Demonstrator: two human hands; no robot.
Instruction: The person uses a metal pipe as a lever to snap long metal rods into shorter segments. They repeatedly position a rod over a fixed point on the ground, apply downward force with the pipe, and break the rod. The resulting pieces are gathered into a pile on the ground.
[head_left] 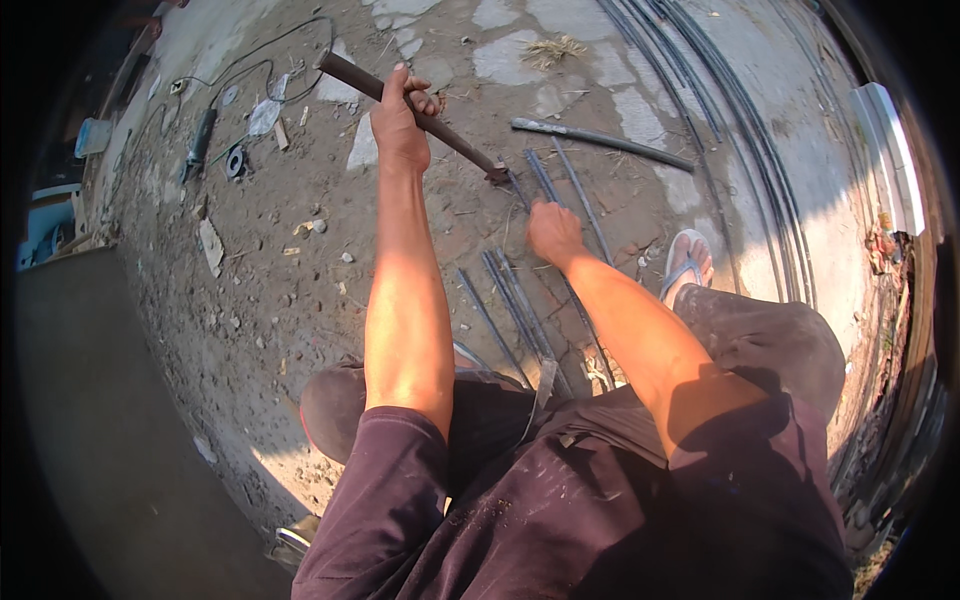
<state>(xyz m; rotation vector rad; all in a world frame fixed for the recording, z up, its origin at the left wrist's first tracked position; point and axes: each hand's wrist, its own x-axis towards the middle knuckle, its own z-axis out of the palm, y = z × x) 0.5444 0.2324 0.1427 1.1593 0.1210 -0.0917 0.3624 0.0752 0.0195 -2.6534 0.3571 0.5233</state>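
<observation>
left hand wrapped round brown bar, far end just ahead of right hand | right's fist closed on thin rod poking out ahead | imo keep rod steady, knuckles clear

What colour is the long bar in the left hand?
The long bar is dark brown; it shows best in the head view.

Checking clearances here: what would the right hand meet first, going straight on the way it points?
Past the thin rod it seems to hold, the right hand would likely meet the brown bar at its lower end, though depth is unclear.
</observation>
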